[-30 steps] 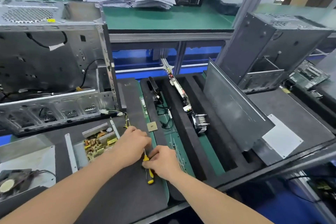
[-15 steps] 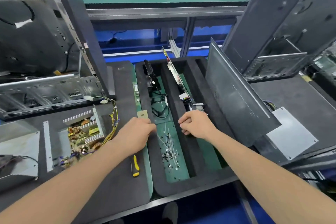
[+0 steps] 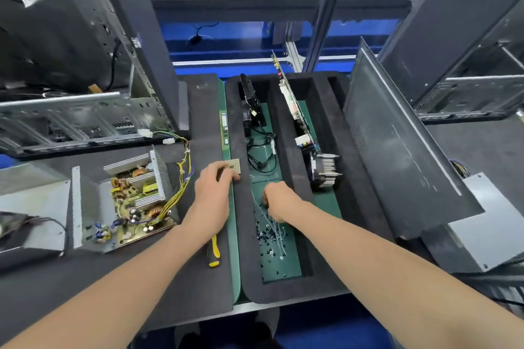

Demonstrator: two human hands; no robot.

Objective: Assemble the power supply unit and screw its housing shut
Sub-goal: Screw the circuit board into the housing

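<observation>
Here, my right hand (image 3: 279,201) is down in the left compartment of the black foam tray (image 3: 244,235). Its fingers are bent over a scatter of small dark screws (image 3: 269,233) and thin white strands on the green floor. I cannot tell whether the fingertips have pinched a screw or only touch the pile.

My left hand (image 3: 212,195) rests on the tray's left wall with its knuckles up and its fingers folded under, just beside a square processor chip (image 3: 234,165). I cannot tell whether anything is inside that hand.

Just below the left wrist, a screwdriver (image 3: 214,249) with a yellow-and-black handle lies on the dark mat. No hand is on it.

Further left on the same mat sits the power supply unit (image 3: 136,201). Its housing is open, and the circuit board, coils and finned heat sinks are exposed. A bundle of yellow wires (image 3: 181,178) runs up from it toward the open computer case (image 3: 71,71) behind. A grey metal cover (image 3: 34,198) lies beside the unit, apart from it.

In the tray's next compartment, a finned cooler (image 3: 324,170) sits below an upright circuit card (image 3: 292,105). A dark side panel (image 3: 397,150) leans at the tray's right edge.
</observation>
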